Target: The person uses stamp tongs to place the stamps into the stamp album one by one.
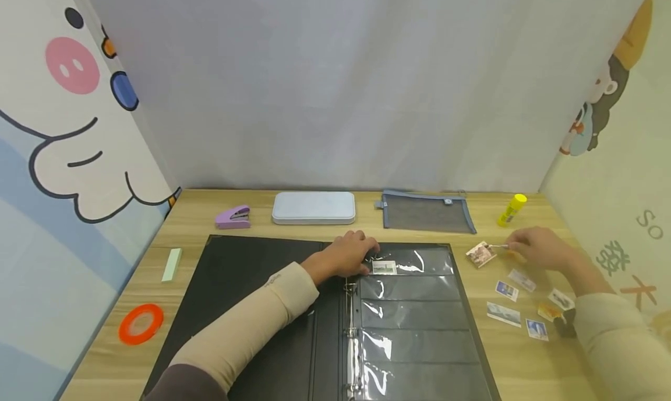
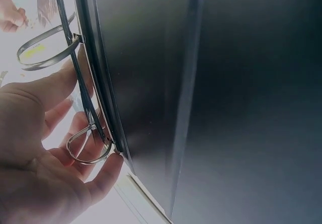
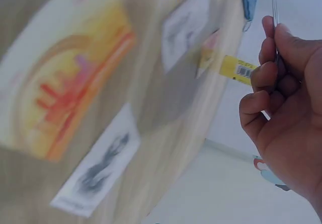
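The right hand (image 1: 542, 248) has its thumb and fingers squeezed around thin silver tweezers (image 1: 498, 246). Just left of those fingers, the tip of the tweezers holds a brown stamp (image 1: 480, 254) by its edge. I can't tell if that stamp touches the worktop (image 1: 555, 377). More stamps (image 1: 504, 314) lie below the right fingers, nearer to the person. A yellow glue stick (image 1: 512, 209) is just past them.

The left hand (image 1: 348, 254) has its fingers apart and a bit bent. They rest at the top of a clear page (image 1: 419, 316) with pockets, close to the metal rings (image 1: 350, 333) of a big black binder (image 1: 262, 261). A small stamp (image 1: 384, 267) sits in the top pocket, to the lower right of these fingers. Past the left fingers are a white case (image 1: 314, 207) and, more to the right, a grey mesh pouch (image 1: 427, 212). A purple stapler (image 1: 232, 217) is well to their left.
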Motion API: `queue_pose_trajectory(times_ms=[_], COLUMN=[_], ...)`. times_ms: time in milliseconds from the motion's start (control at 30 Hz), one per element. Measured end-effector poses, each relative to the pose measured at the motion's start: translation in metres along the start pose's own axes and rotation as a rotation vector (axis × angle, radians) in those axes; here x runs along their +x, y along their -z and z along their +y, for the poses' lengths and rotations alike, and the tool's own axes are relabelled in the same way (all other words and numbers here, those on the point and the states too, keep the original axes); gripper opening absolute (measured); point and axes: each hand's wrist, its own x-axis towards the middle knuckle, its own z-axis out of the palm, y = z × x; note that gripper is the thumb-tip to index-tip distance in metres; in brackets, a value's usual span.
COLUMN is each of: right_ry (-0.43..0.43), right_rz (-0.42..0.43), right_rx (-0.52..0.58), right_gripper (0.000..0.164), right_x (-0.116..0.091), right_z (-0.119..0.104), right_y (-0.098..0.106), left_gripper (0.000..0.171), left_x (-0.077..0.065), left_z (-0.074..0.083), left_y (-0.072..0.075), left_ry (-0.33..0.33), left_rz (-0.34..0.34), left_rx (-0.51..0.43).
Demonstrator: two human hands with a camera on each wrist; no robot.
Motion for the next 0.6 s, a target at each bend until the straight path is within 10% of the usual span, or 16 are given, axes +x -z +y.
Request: queue_pose_trajectory(times_ms=[600], right_ry=[0.120], right_rz=[0.125], right_rx=[0.077], right_gripper=[0.014], right_x=[0.063], right_z=[-0.070], right_y=[0.000], left_gripper=[0.054], left_x=[0.002], left_z=[0.000], left_y=[-0.002], left_ry=[-0.001], left_rz=[-0.004], left_rx=[0.021])
